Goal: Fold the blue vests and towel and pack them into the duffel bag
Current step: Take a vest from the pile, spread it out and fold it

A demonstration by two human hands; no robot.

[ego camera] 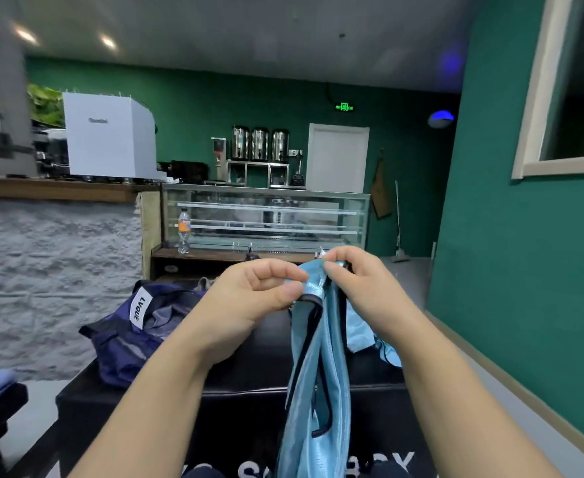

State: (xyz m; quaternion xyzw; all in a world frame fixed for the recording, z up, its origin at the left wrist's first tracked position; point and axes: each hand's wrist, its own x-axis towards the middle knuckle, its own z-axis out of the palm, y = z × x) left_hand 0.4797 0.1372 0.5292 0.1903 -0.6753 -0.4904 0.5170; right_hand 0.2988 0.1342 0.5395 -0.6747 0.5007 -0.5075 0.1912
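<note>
While both hands point(249, 298) point(363, 284) pinch its top, the vest point(321, 374) hangs lengthwise downward.

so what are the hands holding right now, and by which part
Both hands pinch one light blue vest at its top edge. The left hand and the right hand grip it close together, and the rest hangs down.

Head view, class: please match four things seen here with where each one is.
Things:
1. light blue vest
2. navy duffel bag
3. drink bottle
4. three metal urns

Places:
A. on the back counter by the green wall
B. on a ledge beside the glass display case
C. held up by both hands
D. lying open on the black table, left of the hands

Pairs: 1-C, 2-D, 3-B, 4-A
</note>
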